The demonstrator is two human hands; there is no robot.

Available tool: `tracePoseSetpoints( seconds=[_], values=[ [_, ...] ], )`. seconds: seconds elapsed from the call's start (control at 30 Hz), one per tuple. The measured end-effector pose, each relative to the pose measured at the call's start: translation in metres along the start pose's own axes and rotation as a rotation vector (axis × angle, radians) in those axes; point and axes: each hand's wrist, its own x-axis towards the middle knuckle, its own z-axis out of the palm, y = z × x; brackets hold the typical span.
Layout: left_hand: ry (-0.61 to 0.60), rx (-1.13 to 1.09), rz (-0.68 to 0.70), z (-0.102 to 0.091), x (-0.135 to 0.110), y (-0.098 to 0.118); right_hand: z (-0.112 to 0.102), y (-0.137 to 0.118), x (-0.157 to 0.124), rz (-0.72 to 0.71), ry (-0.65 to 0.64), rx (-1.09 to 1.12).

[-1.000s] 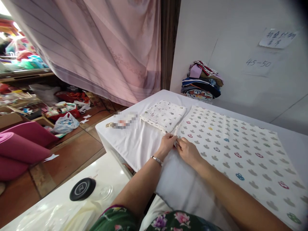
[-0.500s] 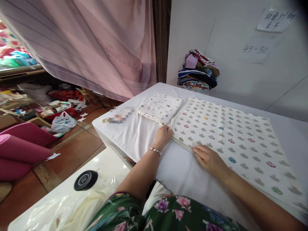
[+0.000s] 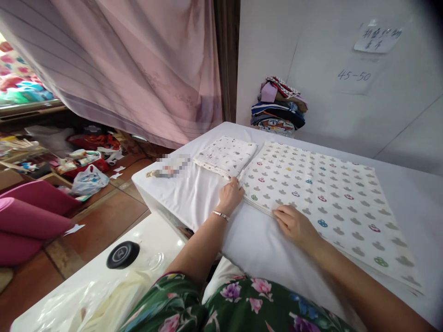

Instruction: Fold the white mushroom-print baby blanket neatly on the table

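Note:
A large folded white cloth (image 3: 311, 184) with grey and coloured printed shapes lies flat on the table, its layers showing along the near edge. My left hand (image 3: 231, 196), with a bracelet at the wrist, pinches the near left corner of this cloth. Farther right along the same edge, my right hand (image 3: 294, 223) is closed with thumb and fingers on the cloth's border. To the left lies a smaller folded white cloth (image 3: 226, 156) with a small scattered print; its near corner almost meets my left hand.
White fabric covers the table (image 3: 180, 198). A blurred-out small item (image 3: 169, 167) lies on its left corner. Stacked clothes (image 3: 278, 108) stand at the wall. A white side surface holds a black round object (image 3: 123, 254) and plastic bags (image 3: 104, 299). Pink rolls (image 3: 31, 226) lie at left.
The view has turned slightly to the right, so the scene sits farther left. Both hands keep their hold at about the same spots on the large cloth's near edge.

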Motion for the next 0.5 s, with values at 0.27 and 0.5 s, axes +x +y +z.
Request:
tracePoseSetpoints(
  seconds=[0.27,0.5],
  values=[
    [0.019,0.047,-0.018,0.001,-0.001,0.001,0.028,-0.014,0.038,-0.062,0.054,-0.053],
    [0.032,0.115,-0.032,0.001,0.000,0.005,0.037,-0.013,0.036,-0.086,0.082,-0.089]
  ],
)
